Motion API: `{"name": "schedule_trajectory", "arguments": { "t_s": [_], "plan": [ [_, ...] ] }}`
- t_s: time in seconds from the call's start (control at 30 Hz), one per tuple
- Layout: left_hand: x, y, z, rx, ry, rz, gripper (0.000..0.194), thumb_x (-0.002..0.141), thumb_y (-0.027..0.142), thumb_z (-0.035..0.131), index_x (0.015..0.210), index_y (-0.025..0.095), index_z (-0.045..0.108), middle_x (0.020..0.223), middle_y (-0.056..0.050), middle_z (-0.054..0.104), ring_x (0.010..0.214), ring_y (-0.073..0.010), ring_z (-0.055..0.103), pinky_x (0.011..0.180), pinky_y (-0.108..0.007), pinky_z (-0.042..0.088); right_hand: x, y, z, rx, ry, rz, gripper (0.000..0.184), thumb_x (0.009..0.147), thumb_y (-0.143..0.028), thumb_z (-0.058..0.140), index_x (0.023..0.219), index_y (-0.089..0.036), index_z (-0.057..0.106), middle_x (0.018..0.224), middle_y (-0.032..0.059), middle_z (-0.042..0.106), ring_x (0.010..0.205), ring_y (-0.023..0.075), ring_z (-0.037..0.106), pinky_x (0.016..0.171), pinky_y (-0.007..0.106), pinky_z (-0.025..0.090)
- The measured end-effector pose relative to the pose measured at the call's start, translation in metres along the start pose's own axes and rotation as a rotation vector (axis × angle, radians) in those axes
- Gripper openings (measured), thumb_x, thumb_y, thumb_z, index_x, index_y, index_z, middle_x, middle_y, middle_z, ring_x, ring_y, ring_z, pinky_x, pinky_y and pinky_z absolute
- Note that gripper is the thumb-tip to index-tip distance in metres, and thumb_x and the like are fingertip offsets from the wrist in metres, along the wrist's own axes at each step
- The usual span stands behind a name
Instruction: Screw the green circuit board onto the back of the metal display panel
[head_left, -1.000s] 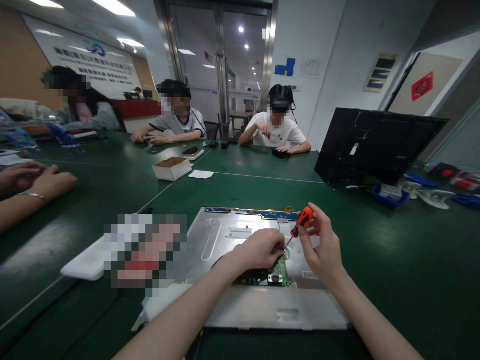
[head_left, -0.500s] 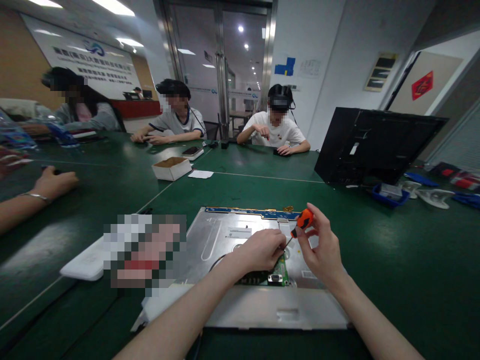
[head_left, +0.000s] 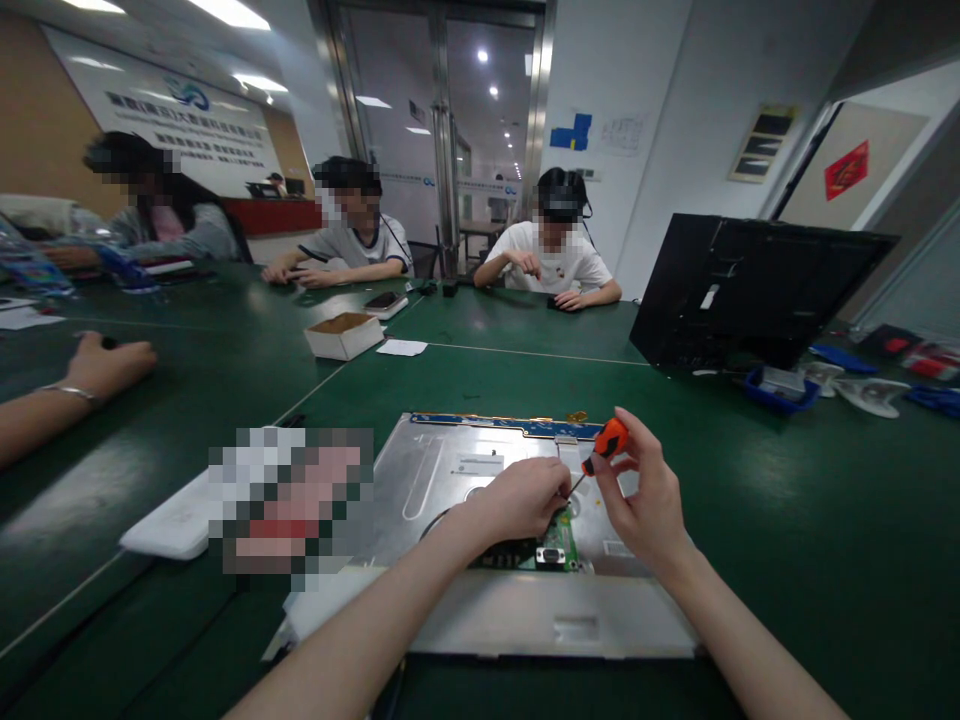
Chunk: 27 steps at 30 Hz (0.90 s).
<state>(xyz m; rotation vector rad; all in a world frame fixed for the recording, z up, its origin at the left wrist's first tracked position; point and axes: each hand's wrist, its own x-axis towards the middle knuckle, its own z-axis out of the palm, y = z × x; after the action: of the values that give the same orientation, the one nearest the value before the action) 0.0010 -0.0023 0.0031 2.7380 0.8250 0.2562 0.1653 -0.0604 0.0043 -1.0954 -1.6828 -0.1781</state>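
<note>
A bare metal monitor panel lies back-up on the green table in front of me. A small green circuit board with a connector sits on its near middle. My right hand grips a small screwdriver with an orange handle, its thin shaft slanting down to the left toward the board. My left hand is curled closed over the board, fingertips pinched at the screwdriver's tip; what they pinch is hidden.
A black monitor back cover stands at the right, with a blue tray and white parts beside it. An open cardboard box sits mid-table. A white flat object lies left. Three people sit across; another person's hand rests at left.
My hands have barely moved; the screwdriver handle has dipped slightly. The person at the left pulled one hand out of view, leaving one on the table.
</note>
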Motion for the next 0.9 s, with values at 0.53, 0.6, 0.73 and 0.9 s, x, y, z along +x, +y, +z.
{"name": "schedule_trajectory", "arguments": {
  "t_s": [0.53, 0.6, 0.73, 0.9],
  "plan": [
    [0.0018, -0.0043, 0.0037, -0.029, 0.003, 0.026, 0.006, 0.084, 0.011, 0.058, 0.086, 0.017, 0.058, 0.088, -0.006, 0.064, 0.079, -0.0201, 0.06, 0.066, -0.028, 0.043, -0.0004, 0.0039, 0.0015, 0.008, -0.014, 0.02, 0.053, 0.091, -0.025, 0.055, 0.141, -0.026, 0.035, 0.084, 0.001, 0.064, 0.059, 0.0143, 0.06, 0.052, 0.028, 0.054],
    [0.0015, -0.0039, 0.003, -0.038, 0.006, 0.026, 0.006, 0.084, 0.011, 0.057, 0.086, 0.017, 0.059, 0.088, -0.005, 0.064, 0.079, -0.0194, 0.06, 0.067, -0.027, 0.043, -0.0008, 0.0042, 0.0015, -0.001, -0.018, 0.034, 0.054, 0.09, -0.027, 0.056, 0.14, -0.026, 0.036, 0.084, 0.0012, 0.065, 0.059, 0.0144, 0.061, 0.052, 0.028, 0.054],
    [0.002, -0.0042, 0.0022, -0.05, 0.011, 0.026, 0.004, 0.085, 0.012, 0.059, 0.086, 0.016, 0.06, 0.087, -0.005, 0.064, 0.078, -0.0187, 0.059, 0.067, -0.027, 0.043, -0.0019, 0.0041, 0.0012, 0.032, -0.051, 0.066, 0.058, 0.09, -0.028, 0.055, 0.143, -0.025, 0.031, 0.087, 0.0023, 0.066, 0.063, 0.0157, 0.064, 0.053, 0.029, 0.055],
    [0.0036, -0.0053, 0.0031, -0.051, 0.01, 0.018, 0.007, 0.086, 0.013, 0.06, 0.08, 0.016, 0.061, 0.083, -0.004, 0.064, 0.076, -0.0185, 0.059, 0.066, -0.026, 0.042, -0.0025, 0.0061, 0.0024, 0.042, -0.066, 0.09, 0.056, 0.092, -0.029, 0.053, 0.142, -0.024, 0.029, 0.084, 0.0019, 0.066, 0.064, 0.0162, 0.065, 0.051, 0.027, 0.054]
  ]
}}
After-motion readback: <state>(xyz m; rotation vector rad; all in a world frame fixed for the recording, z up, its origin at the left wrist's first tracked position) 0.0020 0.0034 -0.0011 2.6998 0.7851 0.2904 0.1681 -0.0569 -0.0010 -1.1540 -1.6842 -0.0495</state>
